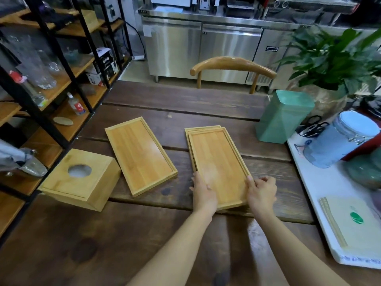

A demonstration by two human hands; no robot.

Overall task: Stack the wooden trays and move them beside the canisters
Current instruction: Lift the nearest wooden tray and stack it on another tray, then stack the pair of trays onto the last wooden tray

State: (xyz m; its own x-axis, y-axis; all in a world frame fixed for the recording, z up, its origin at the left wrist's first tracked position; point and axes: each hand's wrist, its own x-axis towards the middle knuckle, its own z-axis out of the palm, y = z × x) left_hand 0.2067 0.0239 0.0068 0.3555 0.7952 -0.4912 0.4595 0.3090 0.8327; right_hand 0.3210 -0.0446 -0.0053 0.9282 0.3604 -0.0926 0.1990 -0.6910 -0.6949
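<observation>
Now gripping the near end of the stacked trays [216, 162] with left hand [204, 195] and right hand [261, 193] clasped on opposite long edges, long axis pointing away, lone tray [141, 156] lying leftward, nearer the left hand.

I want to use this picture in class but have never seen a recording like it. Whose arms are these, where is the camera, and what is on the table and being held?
There is no machine here: a person wears a camera on the head, looking down at their own arms. The left hand and right hand grip the near end of a wooden tray lying on another tray beneath it. A separate tray lies to the left, beside a wooden box with a round hole. All rest on a dark plank table. On the right stand a green canister and a glass jar.
</observation>
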